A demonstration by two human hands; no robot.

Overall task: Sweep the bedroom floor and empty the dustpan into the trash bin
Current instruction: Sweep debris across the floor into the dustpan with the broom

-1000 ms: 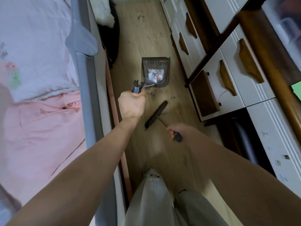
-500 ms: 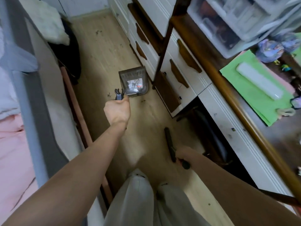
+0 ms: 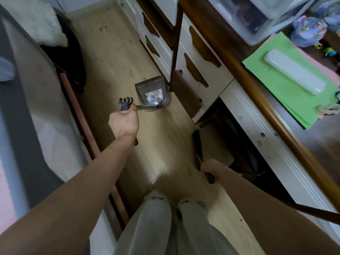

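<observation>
I see the bed filling the left side, its long edge running from top left toward the bottom centre, with a reddish wooden rail along its foot at floor level. The surface on the right has a dark wooden edge running diagonally; on it lie green paper, a white oblong case and clear storage boxes. Below that edge stands a row of white drawers with brown cut-out handles, and a dark knee gap opens under the surface.

Between bed rail and drawer fronts I have a narrow strip of wooden floor. It is widest near my legs and narrows toward the top, where a dark bundle and a white cloth crowd the left edge. Small dark specks lie on the floor far ahead.

The dustpan stands on the floor just beside the drawer corner, with white and red scraps inside. My left hand is curled tight round the clip-topped grip of its long handle, which slants down to the pan. My right hand is clamped on the brush handle, with the dark brush head pointing forward over the floor, near the knee gap. The hands are well apart. The brush is blurred, so I cannot tell whether it touches the floor.
</observation>
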